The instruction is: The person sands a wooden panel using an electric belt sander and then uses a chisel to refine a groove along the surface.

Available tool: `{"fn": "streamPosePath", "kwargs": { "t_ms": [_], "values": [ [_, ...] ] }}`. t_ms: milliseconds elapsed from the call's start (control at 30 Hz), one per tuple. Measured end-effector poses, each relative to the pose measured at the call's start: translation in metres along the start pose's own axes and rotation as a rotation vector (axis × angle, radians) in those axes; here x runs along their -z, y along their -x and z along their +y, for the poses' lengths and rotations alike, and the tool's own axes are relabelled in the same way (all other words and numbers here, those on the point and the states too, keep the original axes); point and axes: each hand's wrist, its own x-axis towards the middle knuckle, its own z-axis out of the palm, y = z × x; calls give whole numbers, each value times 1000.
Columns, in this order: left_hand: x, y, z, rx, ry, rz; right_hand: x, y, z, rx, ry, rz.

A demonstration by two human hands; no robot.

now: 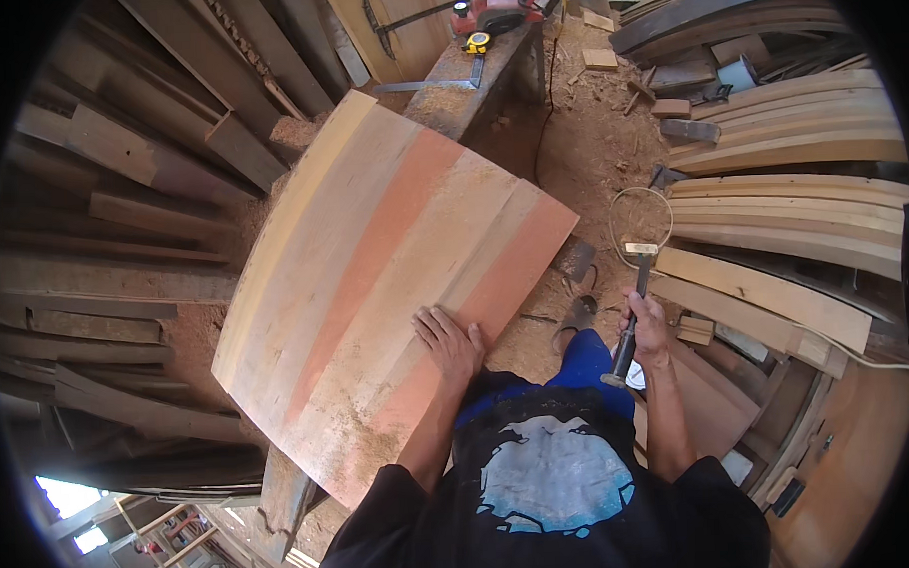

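Note:
A wide panel of glued wooden boards (373,247), striped pale yellow, tan and reddish, lies aslant before me. My left hand (449,344) rests on its near right part, palm down with fingers stretched out, and grips nothing. Sawdust lies scattered over the panel, thickest toward its near edge. To the right of the panel, my right hand (647,327) is closed round a hammer-like tool (625,350). It has a dark handle, a short light crosspiece at the far end and a flared metal end toward me.
A wooden bench (448,106) beyond the panel carries a red power tool (500,9), a yellow tape measure (478,43) and a metal square (472,75). Curved boards (789,122) are stacked at the right, dark planks (132,210) at the left. Shavings cover the floor (590,139).

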Motion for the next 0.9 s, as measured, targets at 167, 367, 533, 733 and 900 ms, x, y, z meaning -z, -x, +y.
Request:
{"fn": "streamPosePath", "kwargs": {
  "t_ms": [167, 367, 533, 733, 900],
  "values": [
    [-20, -56, 82, 57, 70, 9, 50, -36, -32, 20, 263, 66],
    [-32, -121, 155, -158, 63, -90, 34, -81, -73, 124, 608, -134],
    [-40, -158, 185, -253, 161, -58, -16, -100, -89, 64, 749, -210],
    [-28, -113, 128, -54, 192, 36, -65, -128, -96, 74, 934, -407],
    [-9, 20, 6, 440, -23, 92, -109, -142, -105, 57, 1008, -540]
  ]
}}
